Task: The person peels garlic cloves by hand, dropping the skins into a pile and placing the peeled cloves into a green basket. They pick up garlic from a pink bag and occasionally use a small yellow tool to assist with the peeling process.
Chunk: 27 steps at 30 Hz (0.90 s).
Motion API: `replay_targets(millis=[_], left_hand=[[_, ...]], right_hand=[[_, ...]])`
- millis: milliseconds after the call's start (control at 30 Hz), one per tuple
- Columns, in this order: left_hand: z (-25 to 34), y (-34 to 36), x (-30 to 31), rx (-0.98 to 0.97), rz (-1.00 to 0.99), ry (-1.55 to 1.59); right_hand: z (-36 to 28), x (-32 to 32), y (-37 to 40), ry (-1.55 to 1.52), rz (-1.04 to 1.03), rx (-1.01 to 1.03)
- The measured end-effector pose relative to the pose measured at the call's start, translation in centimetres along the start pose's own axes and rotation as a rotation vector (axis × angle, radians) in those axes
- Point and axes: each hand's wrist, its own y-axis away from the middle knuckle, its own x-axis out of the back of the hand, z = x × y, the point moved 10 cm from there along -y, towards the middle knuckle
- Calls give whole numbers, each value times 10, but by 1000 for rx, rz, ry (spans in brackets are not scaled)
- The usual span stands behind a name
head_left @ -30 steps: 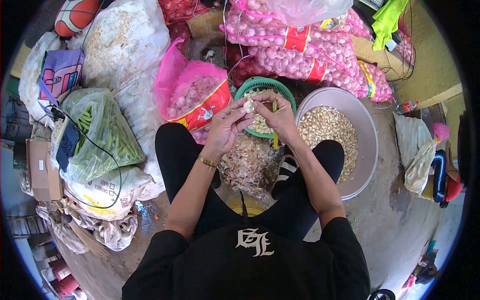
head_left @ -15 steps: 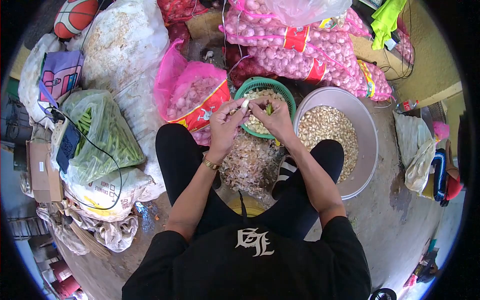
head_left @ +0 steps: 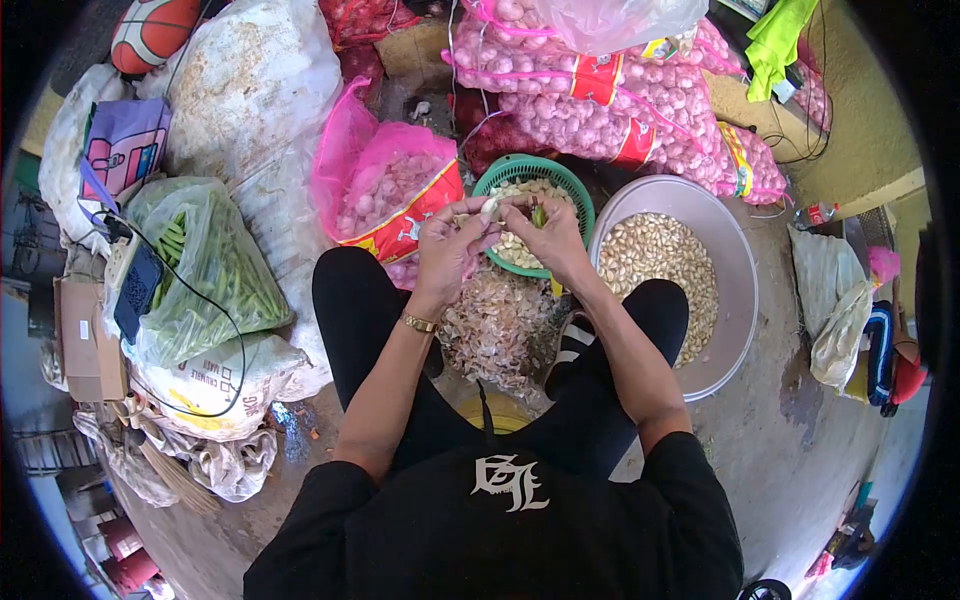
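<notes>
Over the green basket (head_left: 583, 195), my left hand (head_left: 447, 245) pinches a pale garlic clove (head_left: 490, 207) between thumb and fingers. My right hand (head_left: 550, 240) is closed, its thumb and fingertips meeting the clove from the right. A small tool with a green handle (head_left: 539, 216) shows in the right palm; its working end is too small to make out. Peeled cloves (head_left: 530, 190) lie in the basket beneath my hands. Papery garlic skins (head_left: 492, 330) are heaped on the floor between my feet.
At the right stands a large pale tub (head_left: 738, 290) of garlic cloves (head_left: 655, 265). An open pink net sack (head_left: 340, 160) of garlic leans at the left, and full garlic sacks (head_left: 640, 115) are stacked behind. A plastic bag of green pods (head_left: 215, 270) sits further left.
Both hands stay together over the basket with the clove between them. Only slight finger movement shows, and the whole view has shifted a little.
</notes>
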Motion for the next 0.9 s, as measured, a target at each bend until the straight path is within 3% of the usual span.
replay_targets(millis=[333,400,600,900], left_hand=[[14,5,-10,-259,-47,-341],[0,4,-5,-32,-10,-97],[-12,-1,0,142,-58,140],[-10,-1,0,48,-68,-131]], right_hand=[[12,1,-3,-50,-22,-31],[14,-1,-5,-46,-19,-17],[15,-2,-2,-79,-25,-92],[2,-2,2,27,-69,-44]])
